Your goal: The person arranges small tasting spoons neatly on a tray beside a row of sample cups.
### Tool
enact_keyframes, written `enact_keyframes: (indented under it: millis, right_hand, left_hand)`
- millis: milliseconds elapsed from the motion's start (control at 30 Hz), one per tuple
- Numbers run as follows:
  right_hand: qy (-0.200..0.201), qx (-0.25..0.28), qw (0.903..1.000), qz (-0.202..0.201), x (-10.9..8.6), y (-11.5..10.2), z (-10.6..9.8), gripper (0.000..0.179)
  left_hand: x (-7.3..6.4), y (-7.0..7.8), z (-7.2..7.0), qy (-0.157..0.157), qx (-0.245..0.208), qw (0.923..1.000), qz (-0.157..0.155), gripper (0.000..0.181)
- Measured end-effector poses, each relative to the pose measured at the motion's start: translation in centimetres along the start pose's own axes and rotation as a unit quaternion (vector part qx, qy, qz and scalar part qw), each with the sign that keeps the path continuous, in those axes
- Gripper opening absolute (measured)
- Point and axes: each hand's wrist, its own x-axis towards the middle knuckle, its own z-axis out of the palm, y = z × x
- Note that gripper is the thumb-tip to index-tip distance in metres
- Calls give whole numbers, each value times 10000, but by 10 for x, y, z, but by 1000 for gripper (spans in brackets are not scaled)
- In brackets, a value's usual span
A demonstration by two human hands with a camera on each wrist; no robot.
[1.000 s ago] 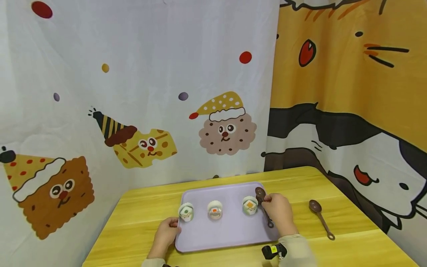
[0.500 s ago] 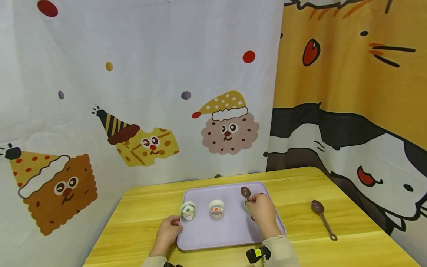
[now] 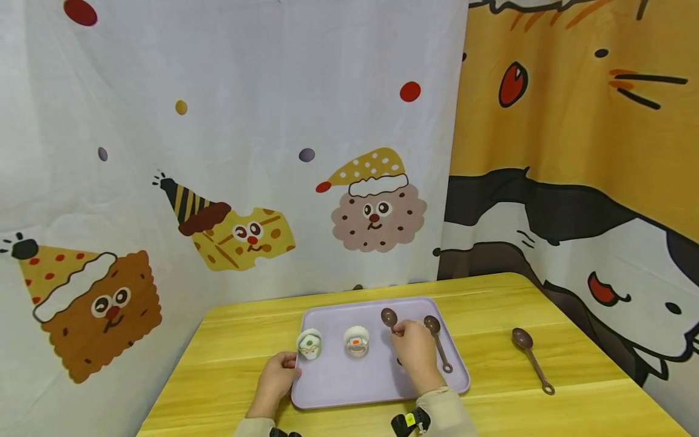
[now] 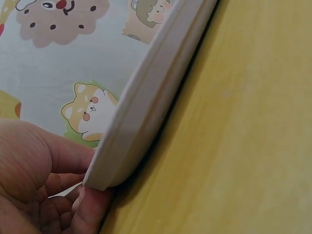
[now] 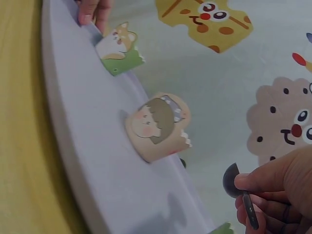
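Observation:
My right hand pinches a small brown spoon above the right half of the lilac tray. In the right wrist view the spoon's dark bowl sticks out past the thumb. My left hand grips the tray's left edge; in the left wrist view its fingers and thumb pinch the rim. A green-and-white printed paper cup stands by that edge, and a peach paper cup stands mid-tray. The right hand hides a third cup, whose green edge shows in the right wrist view.
A second brown spoon lies on the tray's right side, right of my hand. A third brown spoon lies on the yellow wooden table, right of the tray. A cartoon-printed curtain hangs behind.
My right hand has moved left with one spoon from the tray's right side, uncovering the other spoon there and covering the rightmost cup. My left hand stays on the tray edge.

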Motion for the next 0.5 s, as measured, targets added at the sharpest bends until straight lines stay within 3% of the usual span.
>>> enact_keyframes:
  millis: [233,500]
  right_hand:
    - [-96,37,9999,83,-5,0,10,7]
    - [-39,-124,9998,-151,-10,8,25,12]
  left_hand:
    - [0,0,0,-8,-25,10000,6,37]
    - [0,0,0,18,-47,10000,-7,37]
